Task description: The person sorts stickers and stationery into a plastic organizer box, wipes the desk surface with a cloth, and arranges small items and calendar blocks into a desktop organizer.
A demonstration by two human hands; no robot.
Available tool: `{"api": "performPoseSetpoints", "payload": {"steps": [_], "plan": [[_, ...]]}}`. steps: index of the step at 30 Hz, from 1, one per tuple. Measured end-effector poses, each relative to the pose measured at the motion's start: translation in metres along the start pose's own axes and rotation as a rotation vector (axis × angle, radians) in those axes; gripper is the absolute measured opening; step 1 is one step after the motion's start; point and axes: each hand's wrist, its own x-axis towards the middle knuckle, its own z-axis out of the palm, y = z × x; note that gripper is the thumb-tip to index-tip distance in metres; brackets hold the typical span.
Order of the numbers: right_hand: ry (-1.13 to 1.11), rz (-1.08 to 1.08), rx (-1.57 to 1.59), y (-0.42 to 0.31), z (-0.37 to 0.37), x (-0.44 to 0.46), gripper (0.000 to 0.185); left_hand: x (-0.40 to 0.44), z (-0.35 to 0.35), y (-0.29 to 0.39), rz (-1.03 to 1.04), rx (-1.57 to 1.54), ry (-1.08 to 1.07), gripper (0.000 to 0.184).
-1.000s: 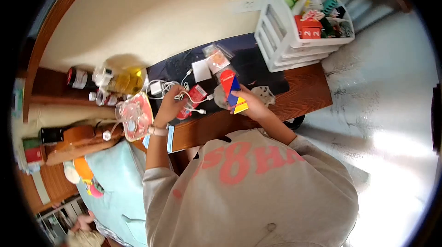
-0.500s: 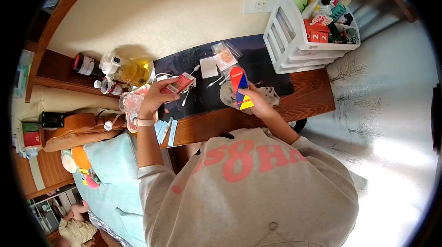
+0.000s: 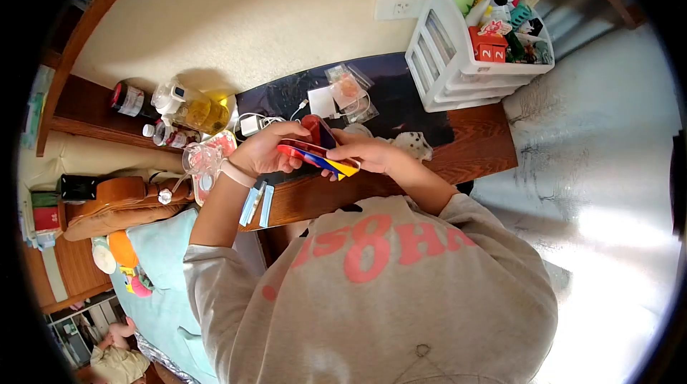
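Note:
My right hand (image 3: 365, 151) grips a flat red, blue and yellow case (image 3: 329, 162), its thumb on the yellow end. The case looks spread apart, with a second red and dark-blue part (image 3: 318, 128) standing up behind. My left hand (image 3: 272, 149), with a pale band on its wrist, is closed at the red end, thumb on top and fingers curled. A small red box (image 3: 303, 146) appears to be between its fingers and the case, mostly covered. Both hands meet above the table's front edge.
On the dark desk mat (image 3: 408, 69) lie clear packets (image 3: 349, 88), a white square (image 3: 322, 103), a white charger (image 3: 251, 125) and a spotted cloth (image 3: 413, 145). A drawer unit (image 3: 429, 87) stands right; a yellow-liquid jug (image 3: 204, 112) stands left. Another person (image 3: 118, 361) is at lower left.
My hands have come together from either side. The case has moved left, turned flatter and been spread apart. The red box, plainly visible before, is now mostly hidden.

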Motion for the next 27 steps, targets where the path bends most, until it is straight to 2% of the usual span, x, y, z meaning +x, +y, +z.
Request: {"api": "performPoseSetpoints", "payload": {"steps": [2,4,6,8,9,10,12,13,16,17,18,20,22,24,26,27], "plan": [[0.074,-0.141,-0.286,0.011,-0.002,-0.002,0.059,0.013,-0.001,-0.005,-0.041,0.038,0.009,0.034],[0.104,-0.211,-0.084,0.024,0.007,-0.005,0.061,0.021,0.008,-0.007,0.08,-0.049,-0.004,0.033],[0.151,-0.342,-0.105,0.031,0.01,-0.007,0.057,0.024,0.017,-0.013,0.145,-0.099,0.016,0.033],[0.16,-0.3,-0.074,0.042,0.001,-0.01,0.055,0.034,0.019,-0.022,0.269,0.212,0.181,0.05],[0.162,-0.249,-0.048,0.043,-0.003,-0.014,0.053,0.036,0.029,-0.029,0.421,0.461,0.418,0.061],[0.261,-0.199,-0.207,0.034,0.011,-0.027,0.053,0.057,0.022,-0.048,0.805,0.634,0.527,0.067],[0.273,-0.329,-0.404,0.045,0.001,-0.03,0.057,0.065,0.027,-0.059,0.924,0.759,0.368,0.073],[0.287,-0.32,-0.378,0.053,-0.003,-0.033,0.06,0.072,0.027,-0.067,0.992,0.873,0.392,0.068],[0.239,-0.313,-0.27,0.051,0.015,-0.061,0.063,0.057,0.066,-0.073,0.785,0.423,0.119,0.045],[0.218,-0.31,-0.363,0.048,0.019,-0.072,0.069,0.067,0.066,-0.081,0.859,0.502,0.237,0.036],[0.296,-0.191,-0.59,0.052,0.014,-0.078,0.074,0.076,0.066,-0.086,0.901,0.61,0.348,0.028],[0.257,-0.19,-0.518,0.06,0.013,-0.093,0.09,0.086,0.078,-0.091,1.108,0.894,0.431,0.023],[0.31,-0.271,-0.556,0.071,0.006,-0.106,0.091,0.081,0.108,-0.088,0.799,0.802,0.311,0.022],[0.354,-0.351,-0.592,0.075,-0.005,-0.12,0.091,0.081,0.127,-0.079,0.742,0.779,0.217,0.029],[0.453,-0.34,-0.47,0.066,-0.014,-0.139,0.085,0.086,0.14,-0.07,0.677,0.475,-0.106,0.042],[0.493,-0.266,-0.471,0.056,-0.016,-0.151,0.078,0.088,0.149,-0.064,0.681,0.481,-0.111,0.042]]}}
